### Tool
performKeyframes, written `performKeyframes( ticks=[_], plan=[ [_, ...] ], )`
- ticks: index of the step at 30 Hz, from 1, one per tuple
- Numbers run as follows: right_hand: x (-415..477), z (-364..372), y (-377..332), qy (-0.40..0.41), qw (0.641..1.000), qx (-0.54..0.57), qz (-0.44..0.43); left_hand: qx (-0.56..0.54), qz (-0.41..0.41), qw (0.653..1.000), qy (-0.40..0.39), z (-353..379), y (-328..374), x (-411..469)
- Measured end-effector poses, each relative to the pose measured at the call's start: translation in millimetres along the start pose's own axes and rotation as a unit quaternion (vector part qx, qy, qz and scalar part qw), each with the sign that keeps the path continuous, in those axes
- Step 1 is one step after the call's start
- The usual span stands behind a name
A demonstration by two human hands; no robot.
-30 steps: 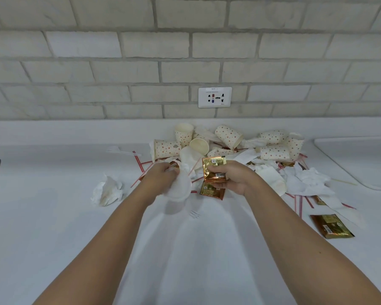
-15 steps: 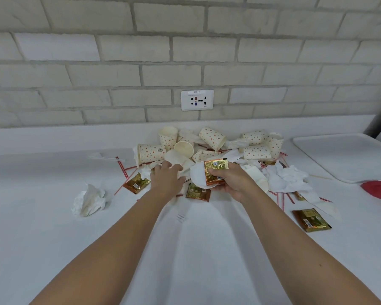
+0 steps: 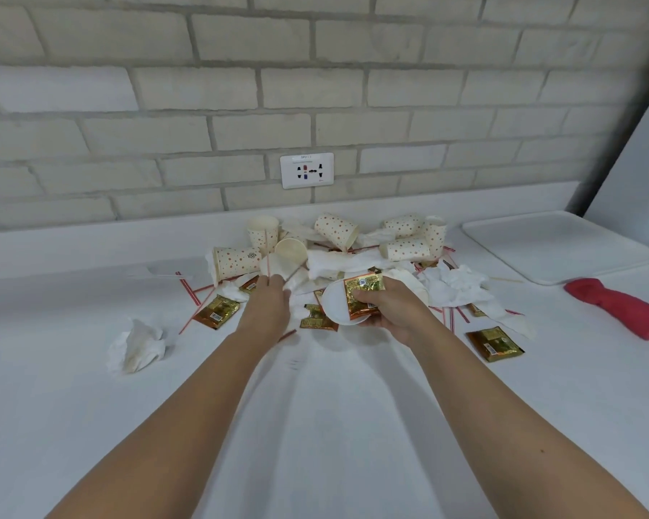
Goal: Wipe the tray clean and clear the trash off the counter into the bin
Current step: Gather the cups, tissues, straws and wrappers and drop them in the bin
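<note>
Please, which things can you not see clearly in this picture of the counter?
All in the head view:
- Bin: not in view at all.
- Tray: its right side is cut off by the picture edge.
- Red cloth: its right end leaves the frame.
- Left hand: fingertips blurred, grasp unclear.
- Packet print in the right hand: too small to read.

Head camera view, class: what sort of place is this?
Probably an office pantry or break-room counter: a white countertop below a brick wall with a socket, littered with dotted paper cups and gold drink sachets.
</note>
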State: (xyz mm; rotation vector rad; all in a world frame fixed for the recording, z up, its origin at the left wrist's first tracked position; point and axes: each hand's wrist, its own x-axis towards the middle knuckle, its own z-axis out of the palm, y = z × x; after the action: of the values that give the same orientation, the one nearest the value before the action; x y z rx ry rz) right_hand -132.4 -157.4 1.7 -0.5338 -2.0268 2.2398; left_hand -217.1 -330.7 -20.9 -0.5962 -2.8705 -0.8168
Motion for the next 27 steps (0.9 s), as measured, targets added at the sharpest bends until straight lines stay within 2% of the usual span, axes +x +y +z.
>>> performKeyframes(
  ticks=[3, 9, 19, 23, 27],
  plan=[
    [-13.7, 3.9, 0.3, 0.009, 1.0, 0.008, -0.005, -0.007, 0.03, 0.998, 0.049, -12.4, 5.6, -7.7],
    [-45.1, 0.1, 3.9, 0.036, 0.999, 0.017, -0.013, -0.056, 0.018, 0.994, 0.092, -21.9, 21.4, -25.5],
    [-96.7, -56.9, 8.9, 0.143, 0.99, 0.014, -0.017, -0.134, 0.103, 0.985, 0.03, 11.9, 101.2, -70.2],
    [-124.3, -99.8, 6.1, 0.192, 0.981, -0.001, -0.038, -0.157, 0.136, 0.978, 0.007, 35.2, 147.8, -85.6],
    [-163.5, -160.8, 8.2, 0.274, 0.96, -0.021, -0.058, -0.204, 0.162, 0.965, -0.018, 63.6, 208.0, -113.3]
  ],
)
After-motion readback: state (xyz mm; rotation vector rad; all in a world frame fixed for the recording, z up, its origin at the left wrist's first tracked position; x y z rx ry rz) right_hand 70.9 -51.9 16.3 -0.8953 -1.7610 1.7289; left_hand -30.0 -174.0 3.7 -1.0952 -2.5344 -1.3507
